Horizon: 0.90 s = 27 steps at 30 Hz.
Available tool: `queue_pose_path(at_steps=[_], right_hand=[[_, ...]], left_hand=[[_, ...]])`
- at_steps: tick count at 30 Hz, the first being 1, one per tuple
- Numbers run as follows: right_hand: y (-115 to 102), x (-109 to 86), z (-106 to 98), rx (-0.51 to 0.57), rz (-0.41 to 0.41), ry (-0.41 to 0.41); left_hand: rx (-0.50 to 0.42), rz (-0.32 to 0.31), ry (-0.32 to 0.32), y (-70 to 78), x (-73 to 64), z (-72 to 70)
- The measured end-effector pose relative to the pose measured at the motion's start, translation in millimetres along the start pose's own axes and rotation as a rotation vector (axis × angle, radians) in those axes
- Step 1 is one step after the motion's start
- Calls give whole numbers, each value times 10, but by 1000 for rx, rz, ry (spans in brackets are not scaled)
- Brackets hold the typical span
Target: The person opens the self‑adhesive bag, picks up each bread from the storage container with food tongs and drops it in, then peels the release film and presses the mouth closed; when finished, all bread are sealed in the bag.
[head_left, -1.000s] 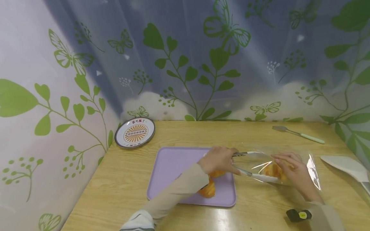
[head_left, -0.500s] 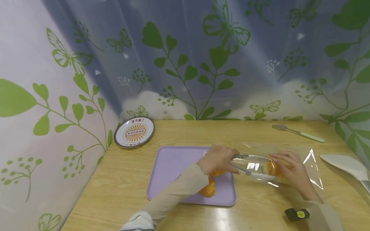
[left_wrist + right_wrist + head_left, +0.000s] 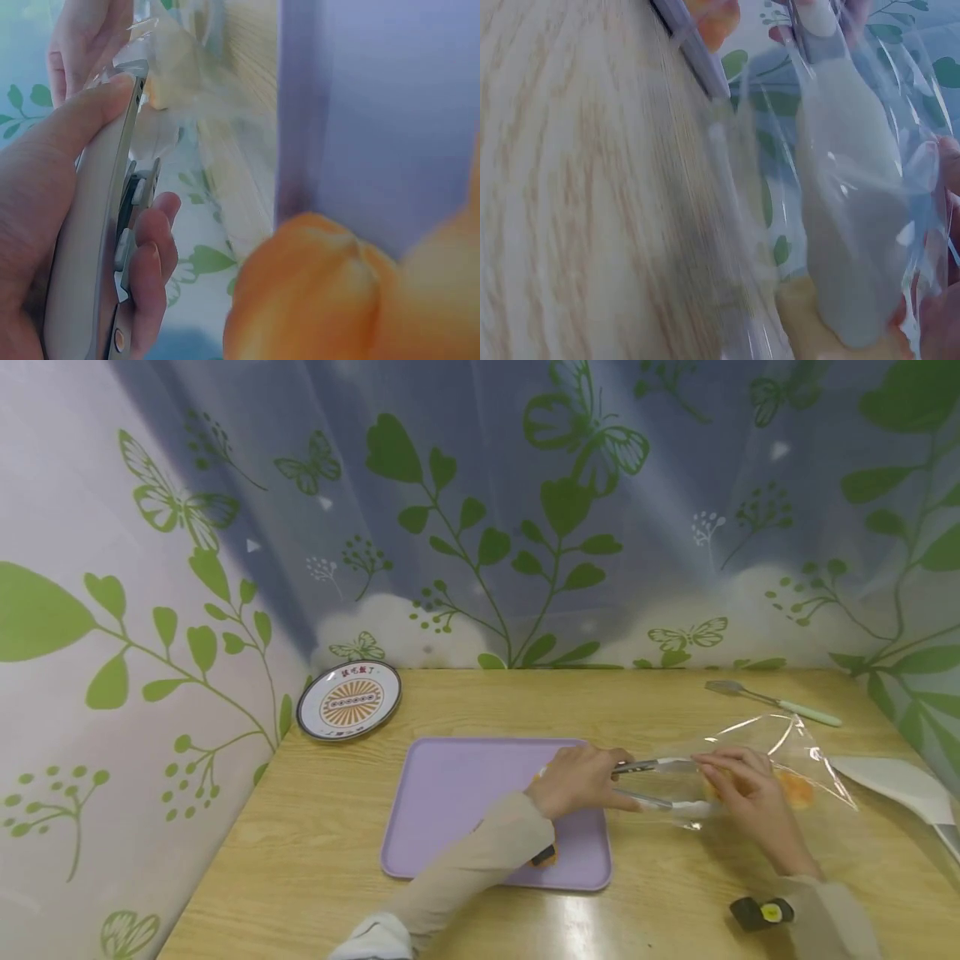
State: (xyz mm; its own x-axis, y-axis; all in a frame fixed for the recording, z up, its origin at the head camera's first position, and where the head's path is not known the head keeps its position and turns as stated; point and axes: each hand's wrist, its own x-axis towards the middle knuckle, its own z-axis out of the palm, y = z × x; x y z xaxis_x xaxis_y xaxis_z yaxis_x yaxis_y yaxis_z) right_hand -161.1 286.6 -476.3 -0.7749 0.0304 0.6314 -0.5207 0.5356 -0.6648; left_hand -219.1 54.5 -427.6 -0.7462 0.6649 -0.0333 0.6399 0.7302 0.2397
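My left hand grips a pair of tongs with white tips, its thumb on one arm and fingers around the other. The white end of the tongs lies inside a clear plastic bag, against a bread roll. Pinching the bag's film near its mouth is my right hand. Part of the roll shows beyond that hand. Under my left hand, orange-brown rolls sit on a purple tray; in the head view they are mostly hidden.
A patterned round plate leans at the back left. A green-handled spatula lies at the back right, and a large white turner lies at the right. The wooden table ends at a printed curtain.
The tongs and left hand have shifted right, taking the roll deeper into the bag. The bag's far end has risen and spread. My right hand keeps its pinch, with little movement.
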Motion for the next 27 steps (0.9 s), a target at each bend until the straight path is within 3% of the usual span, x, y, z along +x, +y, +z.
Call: queue_pose_path(at_steps=[5, 13, 18, 27], right_hand=[[6, 9, 29, 14, 6, 29], [1, -32, -20, -21, 83, -32], [40, -60, -57, -68, 100, -55], [80, -60, -69, -45, 65, -90]], left_hand=[[20, -24, 5, 69, 30, 23], [79, -52, -28, 142, 44, 92], [76, -69, -32, 102, 8, 92], [13, -127, -44, -70, -102, -47]])
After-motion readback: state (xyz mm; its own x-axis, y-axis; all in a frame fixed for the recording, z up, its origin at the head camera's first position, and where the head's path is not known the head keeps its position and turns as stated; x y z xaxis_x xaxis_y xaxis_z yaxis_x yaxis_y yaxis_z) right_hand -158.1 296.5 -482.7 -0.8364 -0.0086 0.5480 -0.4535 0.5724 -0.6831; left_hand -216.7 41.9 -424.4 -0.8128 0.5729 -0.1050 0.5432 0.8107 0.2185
